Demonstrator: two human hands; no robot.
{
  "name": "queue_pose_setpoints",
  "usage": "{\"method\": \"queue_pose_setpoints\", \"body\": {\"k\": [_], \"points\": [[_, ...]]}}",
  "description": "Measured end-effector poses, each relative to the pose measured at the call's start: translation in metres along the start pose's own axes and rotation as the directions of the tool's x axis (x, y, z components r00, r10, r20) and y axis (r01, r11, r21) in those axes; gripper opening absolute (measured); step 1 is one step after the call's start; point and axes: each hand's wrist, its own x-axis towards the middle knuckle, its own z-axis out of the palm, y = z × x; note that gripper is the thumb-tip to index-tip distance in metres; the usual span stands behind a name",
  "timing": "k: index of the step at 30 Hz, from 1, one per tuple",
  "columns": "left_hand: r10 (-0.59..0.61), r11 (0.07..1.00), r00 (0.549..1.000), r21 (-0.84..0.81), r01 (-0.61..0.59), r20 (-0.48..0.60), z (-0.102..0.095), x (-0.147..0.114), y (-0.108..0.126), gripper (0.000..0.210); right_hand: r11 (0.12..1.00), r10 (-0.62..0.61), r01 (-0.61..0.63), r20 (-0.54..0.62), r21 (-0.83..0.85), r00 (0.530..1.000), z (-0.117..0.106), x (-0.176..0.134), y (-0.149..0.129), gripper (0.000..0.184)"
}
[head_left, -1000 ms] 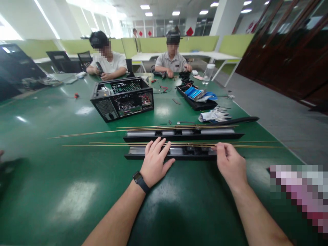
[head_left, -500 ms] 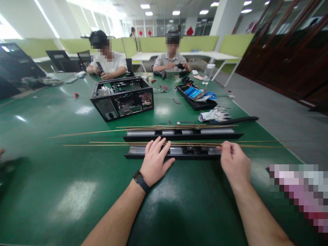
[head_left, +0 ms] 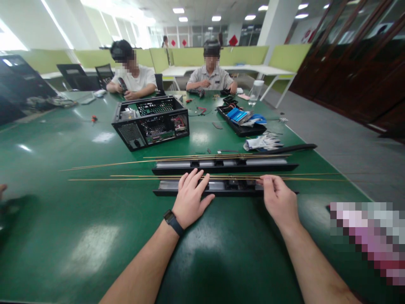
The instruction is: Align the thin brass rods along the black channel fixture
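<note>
My left hand (head_left: 192, 200) lies with fingers spread over the near black channel strip (head_left: 236, 194), which has a pale inner face and dark fittings. My right hand (head_left: 281, 197) is closed in a pinch at the strip's right part, on a thin golden rod (head_left: 91, 180). This rod runs left beneath or behind my left fingers; their exact contact is hidden. Another golden rod (head_left: 133, 175) lies just beyond it, nearly parallel. Farther back is a similar black channel strip (head_left: 228, 169) with several golden rods along its far edge.
An open black computer case (head_left: 148, 124) stands beyond the strips on the green table (head_left: 79, 219). Rightward are a black tray (head_left: 245, 130) holding blue parts, white gloves (head_left: 264, 142) and a bottle (head_left: 255, 93). Two people sit across the table. A pixelated pink object (head_left: 370, 240) is at right.
My right hand has moved left along the near strip, and the pinched rod's left end reaches farther left. My left hand stays spread in place. Opposite, one person's hands have moved apart.
</note>
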Motion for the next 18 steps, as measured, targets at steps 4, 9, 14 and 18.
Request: {"method": "queue_pose_setpoints", "body": {"k": [4,9,14,18], "points": [[0.004,1.0,1.0,0.001,-0.004,-0.008,0.0,0.0,0.0,0.057,0.999,0.027,-0.027,0.001,-0.045,1.0,-0.001,0.001,0.0,0.049],[0.004,1.0,1.0,-0.01,-0.004,-0.013,0.0,0.0,-0.001,0.058,0.987,0.107,-0.116,-0.084,-0.112,0.991,-0.004,0.007,0.004,0.05],[0.001,1.0,1.0,-0.018,-0.001,-0.014,0.001,0.0,-0.001,0.059,0.956,0.177,-0.214,-0.184,-0.199,0.967,-0.011,0.018,0.014,0.049],[0.003,1.0,1.0,-0.016,-0.003,-0.015,0.0,0.001,-0.001,0.059,0.911,0.262,-0.316,-0.217,-0.265,0.94,-0.017,0.026,0.019,0.049]]}}
